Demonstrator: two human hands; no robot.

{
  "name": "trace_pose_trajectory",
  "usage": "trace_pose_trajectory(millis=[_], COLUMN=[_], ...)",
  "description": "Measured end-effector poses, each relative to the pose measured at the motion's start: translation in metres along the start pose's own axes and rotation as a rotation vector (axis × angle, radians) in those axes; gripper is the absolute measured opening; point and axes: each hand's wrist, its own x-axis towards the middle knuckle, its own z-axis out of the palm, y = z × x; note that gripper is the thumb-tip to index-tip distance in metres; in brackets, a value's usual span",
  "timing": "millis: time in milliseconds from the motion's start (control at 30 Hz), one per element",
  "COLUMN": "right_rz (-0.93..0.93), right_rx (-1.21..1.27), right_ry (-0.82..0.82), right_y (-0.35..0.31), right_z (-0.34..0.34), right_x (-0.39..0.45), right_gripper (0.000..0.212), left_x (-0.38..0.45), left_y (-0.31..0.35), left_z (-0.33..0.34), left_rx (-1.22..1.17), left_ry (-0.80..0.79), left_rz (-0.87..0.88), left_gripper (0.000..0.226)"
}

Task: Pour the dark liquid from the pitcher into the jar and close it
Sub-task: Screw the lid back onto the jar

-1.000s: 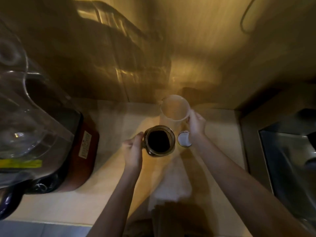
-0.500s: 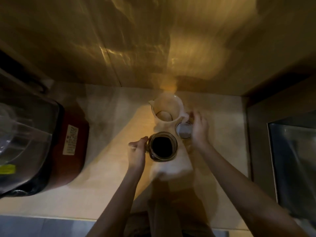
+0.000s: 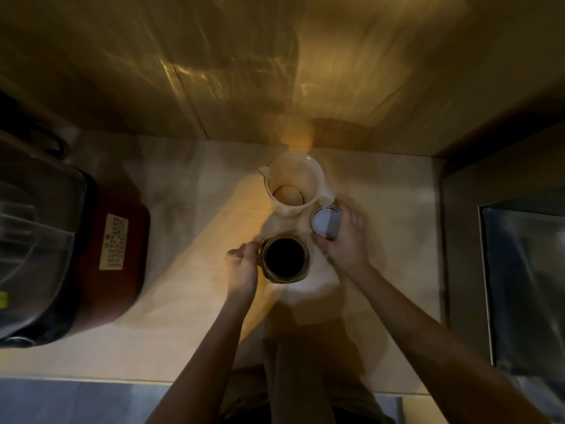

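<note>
Jar (image 3: 286, 259) first: seen from the head camera, it stands open on the pale countertop (image 3: 189, 316), full of dark liquid nearly to the rim, with the white pitcher (image 3: 292, 186) upright just behind it and looking close to empty. The left hand (image 3: 244, 266) is curled into a fist against the jar's left side, fingers closed on what seems to be its handle. The right hand (image 3: 344, 240) has thumb and fingers clamped on the edge of the white round lid (image 3: 326, 223), which sits just right of the pitcher and just behind-right of the jar; whether the lid has left the counter I cannot tell, as the hand is blurred.

Pouring looks done, so closing is the step in hand. To do it well, keep the jar pinned by its handle, bring the lid over level, seat it square on the mouth before turning, and avoid nudging a jar this full.

A white cloth or paper (image 3: 305, 289) appears to lie under the jar. At left sits a dark red appliance (image 3: 101, 258) with a clear top; at right a steel sink (image 3: 526, 286). Behind runs a glossy, warm-lit wall (image 3: 244, 71). The room is dim.
</note>
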Motion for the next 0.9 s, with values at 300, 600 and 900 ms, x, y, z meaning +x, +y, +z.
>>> trace_pose_trajectory(millis=[300, 600, 900], right_rz=[-0.082, -0.337, -0.472], right_rx=[0.156, -0.115, -0.119], right_ry=[-0.15, -0.259, -0.279], right_y=[-0.004, -0.044, -0.081], right_z=[-0.039, -0.079, -0.084], right_x=[-0.047, -0.064, -0.07], right_gripper=[0.096, 0.099, 0.101], left_x=[0.004, -0.015, -0.018], left_y=[-0.008, 0.012, 0.007], left_z=[-0.014, -0.037, -0.036], left_rx=[0.341, 0.329, 0.614], left_ry=[-0.12, -0.216, -0.383], left_rz=[0.189, 0.31, 0.413], left_gripper=[0.048, 0.05, 0.097])
